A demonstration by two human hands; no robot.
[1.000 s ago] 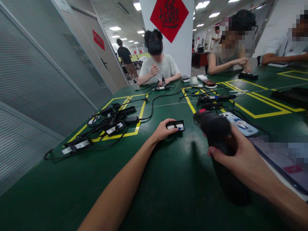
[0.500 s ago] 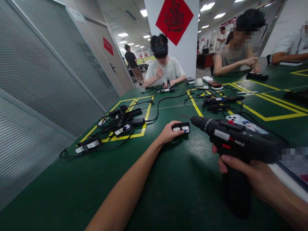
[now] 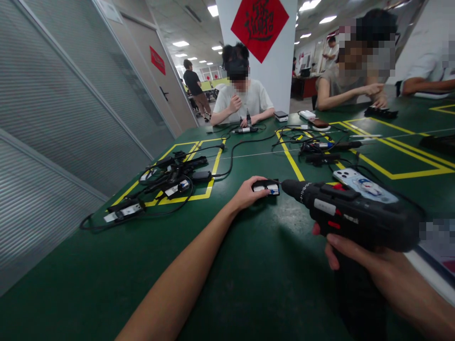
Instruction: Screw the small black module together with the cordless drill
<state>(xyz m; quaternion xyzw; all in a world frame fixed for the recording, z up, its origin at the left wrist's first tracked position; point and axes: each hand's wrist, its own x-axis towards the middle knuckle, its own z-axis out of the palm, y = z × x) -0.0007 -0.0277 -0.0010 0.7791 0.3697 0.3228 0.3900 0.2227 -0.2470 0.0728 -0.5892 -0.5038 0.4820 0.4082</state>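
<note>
My left hand [image 3: 250, 192] grips a small black case [image 3: 275, 187] with white labels and a bit of blue on its near face, resting on the green table. Its fingers lie over the top and the thumb presses the front. In my right hand [image 3: 359, 251] is a black cordless drill [image 3: 341, 210] with red buttons, held by its handle and pointing left. The thin bit at its chuck reaches the right end of the case; whether it touches I cannot tell.
A pile of black adapters and cables [image 3: 177, 177] lies left inside yellow tape. Beyond the drill are a phone [image 3: 366, 184] and more cabled black devices [image 3: 323, 151]. Across the green table [image 3: 199, 265] sits a person [image 3: 243, 97] in a headset; another person [image 3: 344, 90] works at the right.
The drill has lowered slightly, and its bit has come from above and right of the case down to the case's right end. My left hand still grips the case.
</note>
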